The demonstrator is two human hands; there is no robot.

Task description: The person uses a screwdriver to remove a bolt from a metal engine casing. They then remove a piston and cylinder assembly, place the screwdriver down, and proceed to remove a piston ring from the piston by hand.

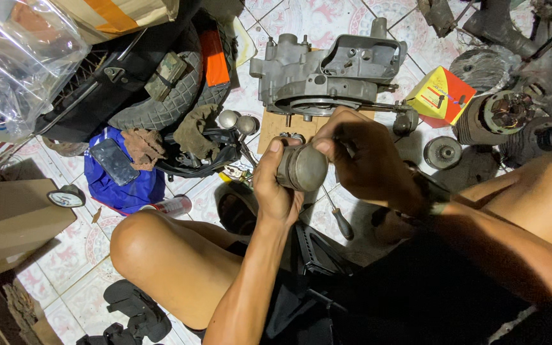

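Observation:
My left hand (275,185) grips a grey metal piston (303,167) from the left, its round crown facing me. On the piston's right side rests my right hand (365,156), fingers curled over the rim and closed around a thin dark tool that is mostly hidden. Both hands hover above the tiled floor, just in front of a grey engine crankcase (327,73) sitting on a piece of cardboard (275,124). A screwdriver (338,217) lies on the tiles below the hands.
A tyre (161,105) and rags lie at upper left, a blue cloth with a phone (115,161) beside them. A yellow and red box (441,96) and engine parts (509,115) sit at right. A cardboard box (7,223), a gauge (65,197) and sandals (132,313) are at left.

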